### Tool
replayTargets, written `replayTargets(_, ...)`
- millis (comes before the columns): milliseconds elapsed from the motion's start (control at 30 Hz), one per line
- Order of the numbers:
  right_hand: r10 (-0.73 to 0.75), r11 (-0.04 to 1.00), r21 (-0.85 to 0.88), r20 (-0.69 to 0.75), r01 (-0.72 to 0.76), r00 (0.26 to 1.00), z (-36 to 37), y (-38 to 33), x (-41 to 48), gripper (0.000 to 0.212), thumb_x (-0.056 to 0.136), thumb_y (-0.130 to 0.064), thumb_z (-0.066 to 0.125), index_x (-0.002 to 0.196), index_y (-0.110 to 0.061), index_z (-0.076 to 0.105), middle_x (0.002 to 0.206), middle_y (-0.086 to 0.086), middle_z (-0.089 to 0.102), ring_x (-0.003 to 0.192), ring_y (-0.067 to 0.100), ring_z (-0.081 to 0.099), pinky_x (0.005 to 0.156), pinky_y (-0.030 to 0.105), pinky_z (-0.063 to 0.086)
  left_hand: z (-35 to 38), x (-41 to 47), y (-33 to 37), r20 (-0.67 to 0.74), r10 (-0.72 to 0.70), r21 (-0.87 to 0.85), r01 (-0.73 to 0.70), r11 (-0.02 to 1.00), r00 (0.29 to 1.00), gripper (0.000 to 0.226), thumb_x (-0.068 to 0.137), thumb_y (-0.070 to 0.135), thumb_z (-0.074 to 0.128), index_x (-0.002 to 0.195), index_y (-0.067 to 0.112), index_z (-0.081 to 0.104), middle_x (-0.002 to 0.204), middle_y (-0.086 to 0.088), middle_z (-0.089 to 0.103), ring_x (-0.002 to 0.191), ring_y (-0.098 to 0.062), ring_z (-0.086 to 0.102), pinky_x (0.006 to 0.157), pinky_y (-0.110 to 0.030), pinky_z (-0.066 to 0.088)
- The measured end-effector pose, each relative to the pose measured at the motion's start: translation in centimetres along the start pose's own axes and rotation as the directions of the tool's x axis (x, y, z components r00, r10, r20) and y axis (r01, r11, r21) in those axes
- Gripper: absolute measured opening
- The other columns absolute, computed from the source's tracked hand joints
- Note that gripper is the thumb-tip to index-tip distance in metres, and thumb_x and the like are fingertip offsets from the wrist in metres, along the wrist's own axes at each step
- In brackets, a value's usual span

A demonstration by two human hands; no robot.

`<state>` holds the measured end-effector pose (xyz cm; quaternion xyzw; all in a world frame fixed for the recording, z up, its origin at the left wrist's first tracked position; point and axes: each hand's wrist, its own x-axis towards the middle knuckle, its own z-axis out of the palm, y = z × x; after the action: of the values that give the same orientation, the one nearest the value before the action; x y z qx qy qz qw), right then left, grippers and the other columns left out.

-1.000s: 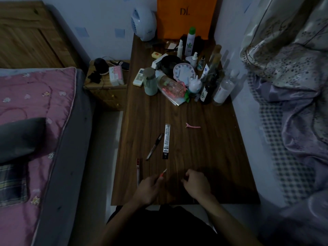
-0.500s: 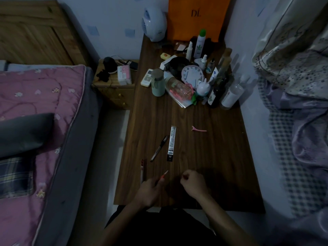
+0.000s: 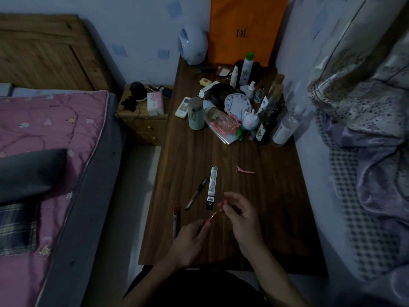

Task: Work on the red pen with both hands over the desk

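Near the table's (image 3: pixel 254 151) front edge, your left hand (image 3: pixel 190 242) pinches the lower end of a thin orange-tipped refill (image 3: pixel 213 217) while your right hand (image 3: pixel 239 212) pinches its upper end, both held just above the wood. Dim light and so slim a grip could let it slip, I judge, and roll toward the pen (image 3: pixel 197 193) or off the left edge.

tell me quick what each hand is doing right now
Left hand: pinches the lower end of a thin orange-tipped stick.
Right hand: fingers curled, pinching the stick's upper end.
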<state>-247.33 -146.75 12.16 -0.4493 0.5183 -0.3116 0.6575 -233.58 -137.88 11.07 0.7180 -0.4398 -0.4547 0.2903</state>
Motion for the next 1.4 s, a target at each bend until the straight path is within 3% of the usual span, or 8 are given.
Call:
replayTargets(267,-0.093,0.99,0.105,-0.053,0.098,0.994,0.0,-1.3,-0.8,0.032,0.093,-0.002,0.062,0.097,-0.032,0.072,0.098,0.005,0.075,0.089,0.013,0.073,0.07,0.019,0.057,-0.7,-0.7,1.0,-0.024,0.072,0.038,-0.071,0.997,0.997,0.034,0.099,0.038,0.044,0.087,0.014,0.064,0.077,-0.003,0.07,0.07,-0.008,0.064,0.071,-0.041,0.049)
replayTargets(433,-0.108,0.994,-0.004,0.032,0.108,0.994,0.5,-1.5,-1.5,0.032,0.09,-0.003,0.066,0.092,-0.035,0.07,0.097,-0.002,0.074,0.093,0.01,0.071,0.073,0.017,0.056,-1.2,-1.2,1.4,-0.01,0.093,0.039,-0.093,0.995,0.996,0.035,0.1,0.037,0.044,0.082,0.013,0.061,0.067,0.005,0.06,0.061,-0.002,0.055,0.065,-0.036,0.045)
replayTargets(567,-0.094,0.987,-0.123,0.1,0.106,0.991,0.8,-1.6,-2.0,0.026,0.088,-0.009,0.069,0.091,-0.035,0.069,0.098,-0.005,0.074,0.094,0.003,0.069,0.071,0.012,0.054,-1.4,-1.4,1.5,-0.017,0.114,0.019,-0.114,0.993,0.993,0.032,0.1,0.034,0.045,0.071,0.023,0.054,0.059,0.008,0.052,0.056,-0.001,0.049,0.057,-0.026,0.037)
replayTargets(767,-0.08,0.976,-0.191,0.145,0.108,0.986,1.1,-1.5,-2.1,0.024,0.09,-0.01,0.066,0.087,-0.034,0.066,0.093,-0.002,0.071,0.089,0.006,0.069,0.071,0.02,0.057,-1.3,-1.4,0.9,0.007,0.097,-0.004,-0.097,0.995,0.995,0.033,0.1,0.036,0.045,0.078,0.017,0.06,0.064,0.01,0.056,0.058,0.002,0.05,0.061,-0.036,0.043)
replayTargets(900,-0.1,0.984,-0.13,0.146,0.119,0.984,1.5,-0.9,-2.2,0.033,0.102,-0.013,0.047,0.078,-0.025,0.066,0.077,0.0,0.065,0.073,0.009,0.063,0.065,0.019,0.052,-1.2,-1.4,1.0,0.058,0.119,0.033,-0.121,0.992,0.991,0.038,0.097,0.044,0.042,0.089,0.016,0.066,0.067,0.009,0.059,0.06,0.003,0.051,0.062,-0.034,0.043)
replayTargets(1000,-0.083,0.952,-0.28,0.141,0.12,0.987,1.8,-0.2,-2.2,0.037,0.105,-0.028,0.041,0.076,-0.027,0.065,0.07,-0.003,0.061,0.064,0.0,0.058,0.06,0.015,0.047,-1.3,-1.1,1.1,0.068,0.139,0.056,-0.143,0.988,0.988,0.036,0.098,0.041,0.041,0.085,0.017,0.064,0.065,0.01,0.057,0.06,0.003,0.051,0.062,-0.034,0.042)
replayTargets(1133,-0.17,0.865,-0.453,0.141,0.216,0.975,1.5,0.0,-1.9,0.046,0.104,-0.029,0.044,0.065,-0.046,0.059,0.058,-0.014,0.057,0.051,-0.001,0.05,0.05,0.014,0.038,-1.1,-1.1,1.0,0.076,0.136,0.067,-0.141,0.988,0.988,0.034,0.099,0.037,0.043,0.072,0.023,0.057,0.058,0.011,0.055,0.056,0.004,0.052,0.061,-0.031,0.04)
replayTargets(1400,-0.144,0.811,-0.541,0.188,0.225,0.972,1.3,0.9,-1.3,0.041,0.102,-0.033,0.043,0.064,-0.042,0.055,0.061,-0.014,0.057,0.052,0.0,0.05,0.05,0.019,0.037,-0.7,-0.8,0.3,0.094,0.038,0.076,-0.046,0.996,0.995,0.041,0.099,0.038,0.045,0.061,0.024,0.049,0.054,0.011,0.049,0.05,0.001,0.043,0.051,-0.021,0.031)
